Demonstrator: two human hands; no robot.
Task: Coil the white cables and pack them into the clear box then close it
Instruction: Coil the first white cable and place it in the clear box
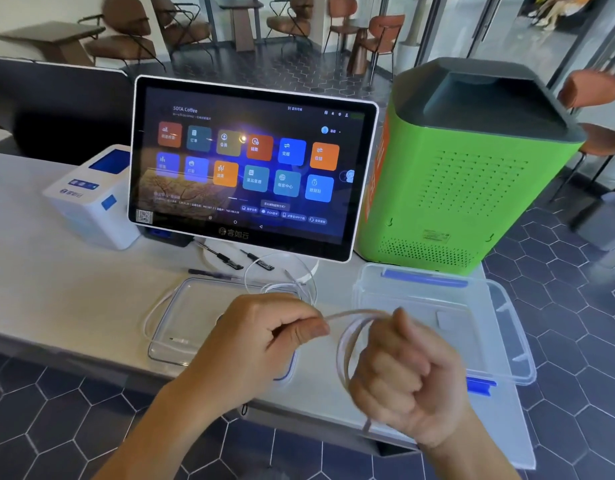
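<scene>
Two hands are at work over a pale table (74, 306). The left hand (261, 344) has its fingers curled in, and it pinches a white cable (347, 315) between thumb and finger. Its grip is tight on the cable. The right hand (406, 382) is curled into a fist, and loops of the same cable go around it. Its grip is closed on those loops. The cable runs straight across the small gap between the two hands. The loops look blurry.

More white cable (281, 271) lies loose on the table behind the left hand, in a few round curls. One long bend of it lies along the left side of a clear lid (198, 299). The lid lies flat on the table, partly under the left hand. It has a blue edge that shows near the wrist.

The clear box (420, 306) sits on the right side of the table, just past the right hand. It is open. It has a blue clip (423, 279) on its far side and another blue clip (481, 386) on its near side. I cannot tell if there is anything in it.

Behind the hands stands a big screen (250, 168) with bright squares on it. A small white printer (91, 199) sits to its left. A tall green machine (465, 168) stands to its right, behind the box. A few black pens (226, 259) lie on the table under the screen.
</scene>
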